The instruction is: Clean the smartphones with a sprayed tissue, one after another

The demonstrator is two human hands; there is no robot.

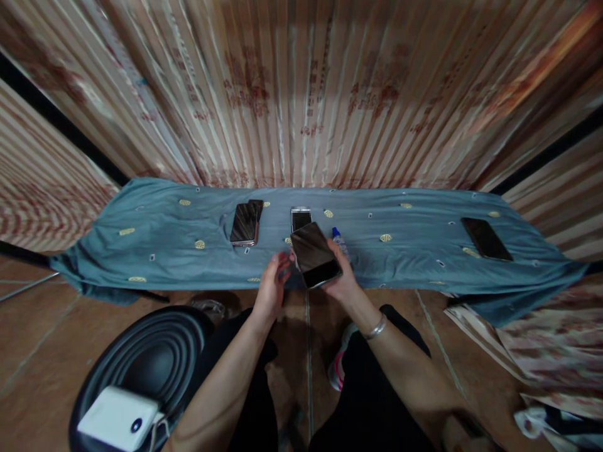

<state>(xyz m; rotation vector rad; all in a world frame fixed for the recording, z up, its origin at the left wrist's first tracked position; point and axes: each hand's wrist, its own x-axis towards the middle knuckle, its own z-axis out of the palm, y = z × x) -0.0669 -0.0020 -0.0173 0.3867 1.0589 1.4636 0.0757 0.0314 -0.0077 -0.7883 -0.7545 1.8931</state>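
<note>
A dark-screened smartphone [316,254] is held in my right hand [345,276], tilted above the front edge of the cloth. Just left of it is my left hand [274,281], fingers apart and curved, with nothing seen in it. Behind the held phone lies another phone with a pale frame [301,216], its lower part covered from view. A small bottle with a blue cap [340,242] lies beside my right hand, partly hidden by it. Farther left, a phone [245,224] rests over a second dark phone [257,207].
A dark tablet or large phone [486,238] lies at the right on the blue patterned cloth [414,245]. Pleated curtains [301,94] hang behind and at both sides. On the black round stool [155,358] at lower left sits a white power bank-like box [117,417] with a cable.
</note>
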